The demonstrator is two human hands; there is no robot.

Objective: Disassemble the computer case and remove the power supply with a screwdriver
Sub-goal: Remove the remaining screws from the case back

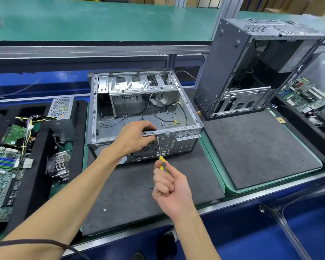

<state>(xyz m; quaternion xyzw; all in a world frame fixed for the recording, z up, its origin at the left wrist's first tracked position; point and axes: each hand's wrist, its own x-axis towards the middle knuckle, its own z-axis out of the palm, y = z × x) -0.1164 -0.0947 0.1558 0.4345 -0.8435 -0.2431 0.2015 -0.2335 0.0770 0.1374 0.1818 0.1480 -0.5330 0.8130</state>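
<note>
Open computer case (139,109) lies on its side on the dark mat (139,194) mid-tabletop, guts mostly gone. Left hand (135,136) curls over the rear top edge, hiding whatever's under it, probably a fan. Right hand (170,186) pinches the yellow screwdriver (160,152), tip at a rear-panel screw. A power supply (61,111) already sits left.
</note>
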